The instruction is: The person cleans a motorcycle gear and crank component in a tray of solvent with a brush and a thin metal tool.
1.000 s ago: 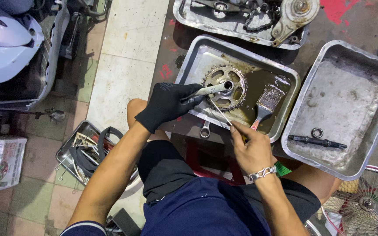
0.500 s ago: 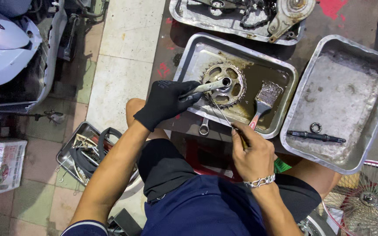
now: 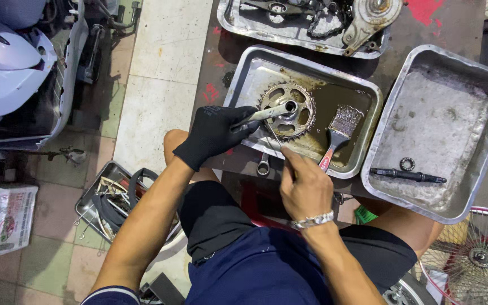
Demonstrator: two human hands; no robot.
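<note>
My left hand [image 3: 214, 134], in a black glove, grips the metal crank arm [image 3: 266, 114] of a toothed chainring [image 3: 289, 110]. The chainring lies in a steel tray [image 3: 255, 68] holding brown oily liquid. My bare right hand [image 3: 305, 189], with a chain bracelet at the wrist, pinches a thin metal rod [image 3: 276, 137] whose tip points at the chainring's lower left teeth. A paintbrush [image 3: 340, 133] with a red handle rests in the same tray, just right of my right hand.
A ring spanner [image 3: 263, 165] lies at the tray's near edge. To the right, a second steel tray [image 3: 481, 73] holds a dark axle [image 3: 408, 175] and a small bearing ring [image 3: 407, 164]. A far tray [image 3: 238, 25] carries chain parts. A floor tray [image 3: 94, 189] sits left; a spoked wheel [image 3: 475, 257] lower right.
My right hand has moved left and up toward the chainring, bringing the thin rod in closer at a steeper angle. The left hand keeps its hold on the crank arm.
</note>
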